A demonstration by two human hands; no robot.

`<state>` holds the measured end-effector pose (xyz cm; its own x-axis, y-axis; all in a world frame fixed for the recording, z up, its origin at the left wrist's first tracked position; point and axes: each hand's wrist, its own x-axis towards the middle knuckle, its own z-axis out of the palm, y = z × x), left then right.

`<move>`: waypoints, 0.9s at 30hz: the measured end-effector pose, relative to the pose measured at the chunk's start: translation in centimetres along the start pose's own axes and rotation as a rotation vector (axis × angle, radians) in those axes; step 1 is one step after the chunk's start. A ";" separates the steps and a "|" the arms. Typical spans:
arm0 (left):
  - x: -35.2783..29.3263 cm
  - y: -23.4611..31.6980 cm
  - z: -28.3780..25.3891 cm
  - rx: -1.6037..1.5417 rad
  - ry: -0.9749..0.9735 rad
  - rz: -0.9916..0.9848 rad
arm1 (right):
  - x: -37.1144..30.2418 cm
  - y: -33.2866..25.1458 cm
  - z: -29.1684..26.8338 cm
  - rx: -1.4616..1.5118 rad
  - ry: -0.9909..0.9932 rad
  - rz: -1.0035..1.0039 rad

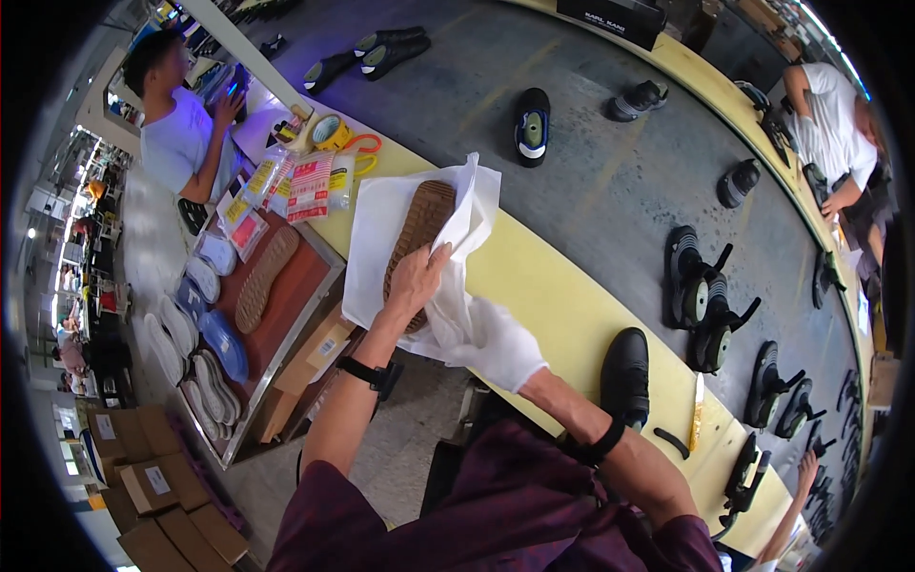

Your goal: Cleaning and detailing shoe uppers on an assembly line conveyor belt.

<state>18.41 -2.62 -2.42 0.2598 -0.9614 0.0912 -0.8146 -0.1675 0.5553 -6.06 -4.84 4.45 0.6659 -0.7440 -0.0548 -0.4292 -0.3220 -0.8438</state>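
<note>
Two-handed paper folding, I'd judge: bare left hand [416, 279] apparently pinching crumpled white paper [467, 224] over long brown ridged sole [416, 224]; white-gloved right hand [505, 345] right of sole, fingers: can't tell. Next fold needs tension.

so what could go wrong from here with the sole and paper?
The brown sole might slip: loose white paper surrounds it under the left hand.
The paper could crease or tear: it is bunched beside the gloved right hand.
The black shoe might get knocked: it stands near the right forearm.
</note>
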 end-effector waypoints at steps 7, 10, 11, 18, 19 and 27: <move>-4.0 4.6 1.2 0.075 0.057 0.016 | 2.3 4.7 -0.2 0.112 -0.288 0.157; -5.8 5.9 2.4 0.075 0.164 0.084 | 3.8 4.6 -2.1 0.294 -0.224 0.166; -5.8 5.7 2.5 0.072 0.165 0.079 | 3.8 4.6 -2.5 0.291 -0.229 0.168; -1.6 0.5 -0.2 0.247 0.164 0.379 | 4.6 4.5 -7.4 0.234 -0.086 0.210; -1.1 -0.8 -0.7 0.258 0.147 0.410 | 4.7 4.3 -8.8 0.168 -0.097 0.245; 1.4 -1.2 -5.6 0.164 -0.047 0.166 | 5.1 7.2 -14.5 -0.214 -0.498 0.302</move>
<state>22.69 -2.56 1.66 0.0938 -0.9872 0.1292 -0.9186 -0.0358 0.3935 -14.60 -19.45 5.84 0.6786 -0.4745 -0.5607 -0.7217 -0.2887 -0.6291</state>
